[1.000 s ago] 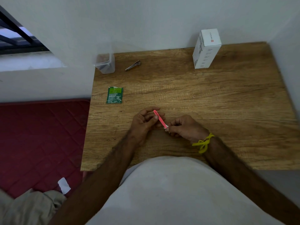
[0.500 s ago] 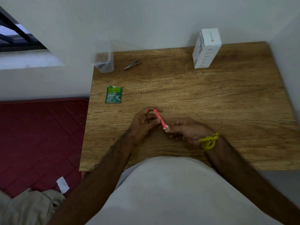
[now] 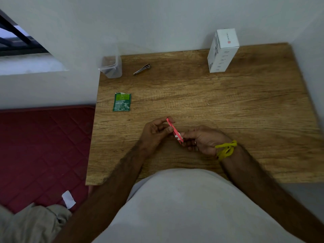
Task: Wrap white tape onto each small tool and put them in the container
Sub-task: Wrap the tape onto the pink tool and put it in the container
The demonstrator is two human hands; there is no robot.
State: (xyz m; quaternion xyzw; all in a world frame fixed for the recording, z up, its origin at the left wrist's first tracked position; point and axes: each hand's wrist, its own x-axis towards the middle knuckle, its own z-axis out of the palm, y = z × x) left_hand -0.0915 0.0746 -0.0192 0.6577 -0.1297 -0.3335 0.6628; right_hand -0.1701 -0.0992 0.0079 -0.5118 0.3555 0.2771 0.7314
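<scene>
Taking the pink tool as the landmark, the clear plastic container stands well off to its far left, at the back left corner of the worktop, against the wall. A green sachet lies flat between the two, also left of the tool and somewhat farther back. A folded metal tool lies just right of the container, untaped as far as can be told, and likewise far back and left of the pink one.

The left hand sits directly left of the pink tool and grips its far half, fingers curled round the upper end with the thumb against its side. The tool is held just above the worktop, near the front edge. Its long axis runs on a diagonal, the far end tipped up and left, the near end down and right. At that near end a scrap of white tape sits on the pink body, and the right hand pinches there, fingertips closed on the tape and the tool's tip. So each hand holds one end, with the tool bridging them.

A white carton stands upright far back and right of the tool.

The wrapping looks to be underway, not finished. Since the container lies back and left, the left hand is the nearer one for the drop, and the tool's far end already points roughly that way.
</scene>
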